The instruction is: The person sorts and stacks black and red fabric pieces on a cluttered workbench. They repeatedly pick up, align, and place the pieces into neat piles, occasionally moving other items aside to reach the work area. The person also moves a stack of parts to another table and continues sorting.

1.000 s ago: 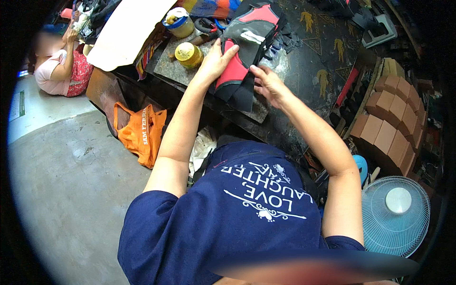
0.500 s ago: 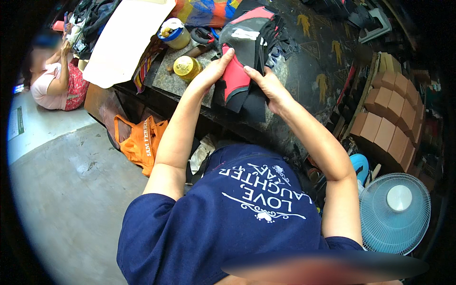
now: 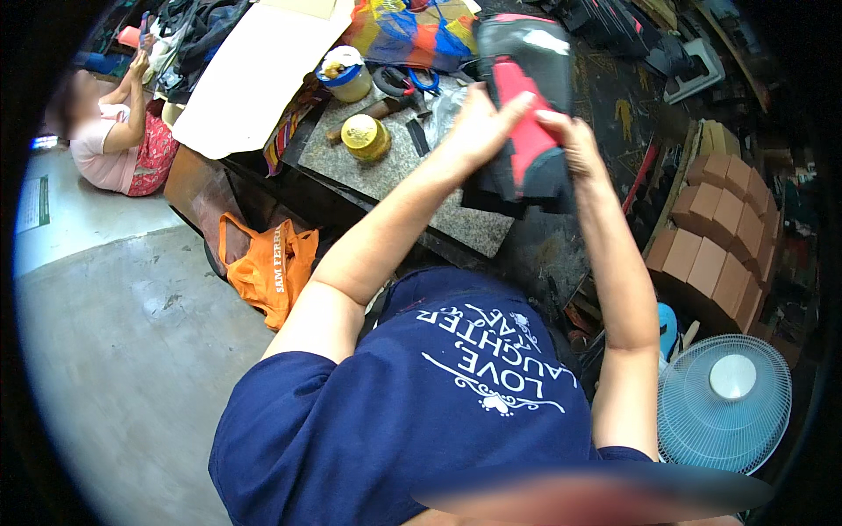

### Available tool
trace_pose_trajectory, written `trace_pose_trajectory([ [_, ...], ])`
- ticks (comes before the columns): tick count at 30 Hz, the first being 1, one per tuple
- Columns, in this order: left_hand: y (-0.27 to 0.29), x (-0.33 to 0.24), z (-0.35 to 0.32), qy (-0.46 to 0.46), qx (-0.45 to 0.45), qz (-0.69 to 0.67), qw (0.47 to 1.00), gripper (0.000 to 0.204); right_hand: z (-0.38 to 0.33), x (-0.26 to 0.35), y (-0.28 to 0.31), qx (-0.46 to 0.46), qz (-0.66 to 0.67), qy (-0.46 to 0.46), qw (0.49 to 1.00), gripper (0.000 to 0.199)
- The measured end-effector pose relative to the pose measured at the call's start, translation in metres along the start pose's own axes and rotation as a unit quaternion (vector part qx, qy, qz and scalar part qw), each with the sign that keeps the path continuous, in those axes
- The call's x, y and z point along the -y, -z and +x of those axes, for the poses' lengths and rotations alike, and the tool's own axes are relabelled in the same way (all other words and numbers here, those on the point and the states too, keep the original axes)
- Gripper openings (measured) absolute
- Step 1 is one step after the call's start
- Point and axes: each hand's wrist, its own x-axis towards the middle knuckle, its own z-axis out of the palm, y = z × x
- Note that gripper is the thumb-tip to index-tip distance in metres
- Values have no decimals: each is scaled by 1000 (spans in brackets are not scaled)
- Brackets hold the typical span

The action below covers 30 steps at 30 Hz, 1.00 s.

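Observation:
Above the dark work table, both of my hands grip a stack of black and red shoe-upper pieces [image 3: 533, 146]. My left hand [image 3: 481, 130] closes on its left side, thumb lying over the red part. On the right edge, my right hand [image 3: 579, 151] is closed, its thumb on top and its other fingers mostly hidden. The upper end of the stack is glossy black with a pale glare. Left of and below the stack lies a speckled stone slab [image 3: 399, 184], with a yellow-lidded jar [image 3: 366, 138] on it.
Beyond the jar are a blue-rimmed tub [image 3: 347, 81], a wooden handle [image 3: 379, 110] and blue-handled scissors [image 3: 424, 81]. A large pale sheet [image 3: 259, 79] lies left. Brown blocks [image 3: 706, 259] and a fan [image 3: 724, 403] stand right. An orange bag [image 3: 267, 263] hangs left; a person [image 3: 114, 140] sits beyond.
Both hands have carried the stack to the right, uncovering more of the stone slab. Its fanned pieces look more gathered together. The view has shifted slightly.

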Motion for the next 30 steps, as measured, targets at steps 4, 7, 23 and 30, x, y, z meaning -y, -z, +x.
trace_pose_trajectory([
  [4,-27,-29,-17,-118,55,-98,987,95,-23,36,59,-85,109,27,990,32],
  [7,-30,-24,-46,-167,151,-90,970,71,-82,71,99,-145,127,121,974,36],
  [23,-41,136,-113,-230,80,498,832,57,-194,123,274,-73,196,276,938,41],
  [30,-43,131,-116,-253,45,493,831,36,-146,129,328,-9,246,303,921,37],
])
